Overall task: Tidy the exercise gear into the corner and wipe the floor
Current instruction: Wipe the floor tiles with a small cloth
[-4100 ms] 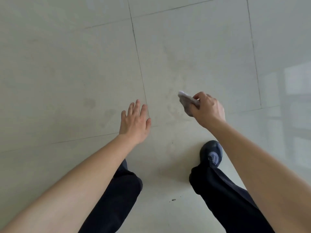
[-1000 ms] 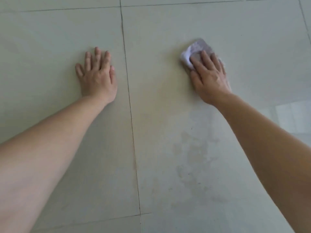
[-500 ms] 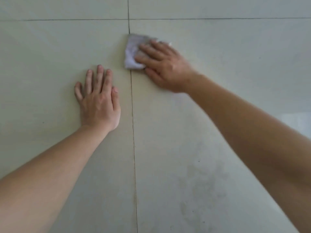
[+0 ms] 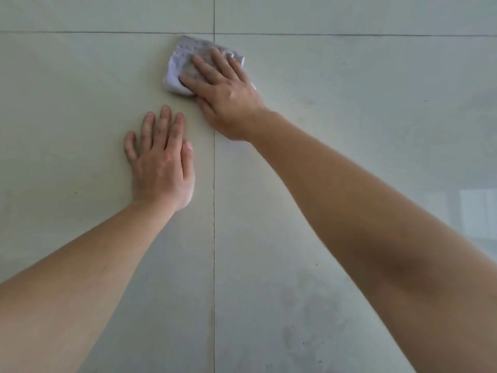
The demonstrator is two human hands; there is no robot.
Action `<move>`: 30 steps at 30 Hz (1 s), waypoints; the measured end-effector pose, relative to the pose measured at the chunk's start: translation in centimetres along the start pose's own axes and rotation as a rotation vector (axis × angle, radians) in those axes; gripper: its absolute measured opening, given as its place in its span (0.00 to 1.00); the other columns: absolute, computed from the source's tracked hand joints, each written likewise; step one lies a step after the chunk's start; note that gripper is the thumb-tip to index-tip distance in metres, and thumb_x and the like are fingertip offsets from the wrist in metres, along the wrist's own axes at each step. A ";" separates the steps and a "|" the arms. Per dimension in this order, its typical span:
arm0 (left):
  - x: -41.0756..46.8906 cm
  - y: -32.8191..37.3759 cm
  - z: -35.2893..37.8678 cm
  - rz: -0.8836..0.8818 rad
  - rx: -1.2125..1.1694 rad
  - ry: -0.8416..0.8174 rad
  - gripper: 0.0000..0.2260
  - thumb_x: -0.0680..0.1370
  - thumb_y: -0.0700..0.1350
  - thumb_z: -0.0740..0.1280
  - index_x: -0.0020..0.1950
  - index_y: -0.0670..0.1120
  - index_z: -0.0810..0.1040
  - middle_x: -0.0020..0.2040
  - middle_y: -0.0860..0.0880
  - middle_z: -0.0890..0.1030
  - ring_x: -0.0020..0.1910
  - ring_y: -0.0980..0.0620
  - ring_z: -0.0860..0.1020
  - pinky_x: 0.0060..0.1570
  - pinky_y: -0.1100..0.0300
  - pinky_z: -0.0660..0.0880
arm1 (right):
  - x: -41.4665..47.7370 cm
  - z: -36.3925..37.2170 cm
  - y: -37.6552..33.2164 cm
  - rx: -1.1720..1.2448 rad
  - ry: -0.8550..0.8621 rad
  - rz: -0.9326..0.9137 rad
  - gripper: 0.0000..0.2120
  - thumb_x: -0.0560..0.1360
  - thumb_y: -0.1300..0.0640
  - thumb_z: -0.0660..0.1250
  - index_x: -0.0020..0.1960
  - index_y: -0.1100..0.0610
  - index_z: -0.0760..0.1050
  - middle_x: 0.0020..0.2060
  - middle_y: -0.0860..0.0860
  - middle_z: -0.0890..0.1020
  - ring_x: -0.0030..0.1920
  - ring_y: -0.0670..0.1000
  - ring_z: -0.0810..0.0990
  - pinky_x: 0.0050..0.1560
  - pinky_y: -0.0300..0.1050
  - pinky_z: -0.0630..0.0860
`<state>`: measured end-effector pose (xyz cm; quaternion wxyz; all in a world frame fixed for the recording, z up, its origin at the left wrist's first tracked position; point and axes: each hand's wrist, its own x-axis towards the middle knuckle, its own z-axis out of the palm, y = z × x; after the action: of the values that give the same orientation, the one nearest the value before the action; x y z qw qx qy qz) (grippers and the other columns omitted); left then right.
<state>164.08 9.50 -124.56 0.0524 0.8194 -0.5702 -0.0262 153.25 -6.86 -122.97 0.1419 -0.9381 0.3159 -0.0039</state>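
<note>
The fingers (image 4: 208, 68) of the right hand (image 4: 228, 103) lie straight and spread, pressing flat on a small crumpled cloth (image 4: 178, 67). They are not curled round it; the cloth is pinned under the fingertips and the front of the palm. It sits at the far middle of the floor (image 4: 363, 109), on the left tile's side of the long joint (image 4: 214, 238) between tiles and just short of the cross joint beyond it.

The left hand (image 4: 161, 162) lies nearer and a little to the left, fingers loose, straight and close together, palm flat on the tile. It grasps nothing and looks to be propping the body.

I'd say the cloth is light, soft and limp, so it will bunch or slip out from under a light touch on such a glossy tile. Broad downward pressure through the middle of it seems the safest hold, with the fingertips near its leading edge.

Dull smudges (image 4: 309, 319) show on the near right tile, so that patch probably wants wiping yet. No exercise gear is in sight.
</note>
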 end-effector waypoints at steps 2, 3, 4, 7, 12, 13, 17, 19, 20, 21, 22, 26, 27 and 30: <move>0.0 0.0 0.0 0.011 0.005 0.000 0.23 0.82 0.51 0.49 0.78 0.47 0.62 0.79 0.47 0.59 0.77 0.43 0.57 0.72 0.40 0.53 | -3.0 -0.3 3.3 -0.007 0.022 -0.108 0.23 0.83 0.49 0.51 0.77 0.48 0.65 0.78 0.55 0.63 0.79 0.62 0.56 0.78 0.58 0.50; 0.0 0.0 0.0 0.014 0.003 -0.001 0.23 0.82 0.51 0.50 0.77 0.47 0.62 0.79 0.47 0.59 0.77 0.43 0.57 0.72 0.40 0.53 | -4.8 -0.4 5.9 -0.024 0.052 -0.105 0.23 0.82 0.49 0.51 0.76 0.50 0.68 0.77 0.56 0.65 0.77 0.63 0.59 0.78 0.58 0.54; 0.0 0.0 0.0 0.016 0.000 -0.002 0.23 0.83 0.50 0.50 0.77 0.47 0.62 0.79 0.47 0.59 0.77 0.43 0.57 0.72 0.40 0.52 | -6.9 -0.8 8.9 -0.047 0.091 -0.057 0.24 0.82 0.49 0.52 0.75 0.51 0.68 0.76 0.58 0.66 0.77 0.64 0.61 0.77 0.59 0.56; 0.0 0.0 -0.1 0.025 -0.005 0.005 0.23 0.83 0.50 0.50 0.77 0.47 0.61 0.79 0.47 0.59 0.77 0.42 0.57 0.72 0.40 0.52 | -14.2 -3.6 17.9 -0.074 0.115 0.296 0.27 0.80 0.45 0.49 0.78 0.49 0.63 0.78 0.57 0.62 0.78 0.64 0.57 0.76 0.62 0.57; -0.1 0.1 -0.1 0.028 0.002 0.013 0.23 0.82 0.50 0.50 0.77 0.48 0.62 0.79 0.46 0.60 0.77 0.42 0.58 0.71 0.40 0.53 | -21.4 -5.3 21.2 -0.069 0.127 0.822 0.26 0.79 0.46 0.50 0.77 0.49 0.60 0.79 0.57 0.58 0.77 0.65 0.56 0.75 0.64 0.56; -0.1 0.0 -0.1 0.028 0.004 0.015 0.23 0.82 0.50 0.50 0.77 0.47 0.62 0.79 0.46 0.60 0.77 0.42 0.58 0.71 0.40 0.53 | -21.5 -4.2 19.3 -0.056 0.123 0.838 0.26 0.80 0.47 0.51 0.77 0.49 0.61 0.79 0.58 0.58 0.77 0.67 0.55 0.75 0.65 0.54; 0.1 0.2 -0.4 0.025 0.030 -0.010 0.23 0.82 0.50 0.49 0.77 0.47 0.60 0.79 0.46 0.58 0.77 0.41 0.57 0.70 0.39 0.53 | -23.2 0.5 7.8 -0.022 0.220 0.412 0.24 0.80 0.49 0.55 0.73 0.53 0.71 0.74 0.63 0.67 0.73 0.73 0.61 0.72 0.71 0.58; 0.3 0.7 -0.9 0.018 0.064 -0.047 0.22 0.83 0.50 0.50 0.77 0.46 0.59 0.79 0.44 0.57 0.76 0.39 0.56 0.70 0.38 0.54 | -25.3 2.6 2.4 -0.011 0.144 0.126 0.23 0.81 0.48 0.54 0.74 0.51 0.70 0.75 0.61 0.66 0.75 0.72 0.59 0.74 0.70 0.54; 0.3 1.2 -1.3 -0.001 0.085 -0.071 0.22 0.83 0.49 0.50 0.77 0.44 0.59 0.79 0.42 0.57 0.76 0.38 0.57 0.70 0.38 0.56 | -26.5 3.2 0.4 -0.004 0.085 -0.014 0.23 0.81 0.47 0.54 0.74 0.50 0.70 0.76 0.60 0.66 0.75 0.71 0.59 0.75 0.69 0.53; 0.2 1.8 -1.8 -0.025 0.103 -0.088 0.22 0.84 0.48 0.51 0.76 0.43 0.60 0.79 0.41 0.57 0.76 0.38 0.57 0.69 0.38 0.57 | -27.5 3.2 -0.9 -0.005 0.026 -0.149 0.23 0.81 0.48 0.55 0.74 0.50 0.70 0.76 0.59 0.66 0.76 0.70 0.58 0.75 0.68 0.54; -0.2 2.7 -2.2 -0.048 0.112 -0.096 0.21 0.84 0.47 0.53 0.76 0.41 0.61 0.78 0.39 0.58 0.75 0.37 0.58 0.68 0.38 0.59 | -28.4 3.1 -1.2 -0.018 -0.038 -0.264 0.23 0.82 0.48 0.55 0.75 0.49 0.69 0.76 0.58 0.65 0.77 0.68 0.58 0.76 0.67 0.54; -4.2 7.3 -3.3 0.000 0.060 -0.141 0.22 0.84 0.48 0.53 0.76 0.41 0.62 0.79 0.39 0.57 0.74 0.36 0.60 0.68 0.39 0.61 | -29.9 1.0 6.3 -0.120 -0.058 -0.362 0.23 0.83 0.47 0.52 0.74 0.51 0.70 0.75 0.57 0.67 0.76 0.63 0.63 0.76 0.59 0.59; -5.6 8.8 -3.3 0.029 0.045 -0.163 0.22 0.84 0.49 0.52 0.77 0.43 0.62 0.79 0.40 0.56 0.75 0.37 0.59 0.69 0.40 0.60 | -30.0 0.3 9.1 -0.139 -0.020 -0.252 0.23 0.83 0.46 0.52 0.74 0.52 0.71 0.74 0.59 0.69 0.75 0.64 0.66 0.74 0.59 0.62; -9.2 13.3 -2.5 0.139 -0.005 -0.202 0.24 0.83 0.52 0.50 0.78 0.47 0.62 0.79 0.42 0.56 0.76 0.38 0.58 0.71 0.42 0.58 | -31.1 -2.5 16.2 -0.146 0.014 0.164 0.26 0.82 0.42 0.49 0.78 0.49 0.63 0.77 0.58 0.63 0.77 0.65 0.60 0.75 0.60 0.58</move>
<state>148.70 13.65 -120.69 -0.0016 0.7709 -0.6281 -0.1063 118.48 -1.38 -122.35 0.0708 -0.9169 0.3921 0.0244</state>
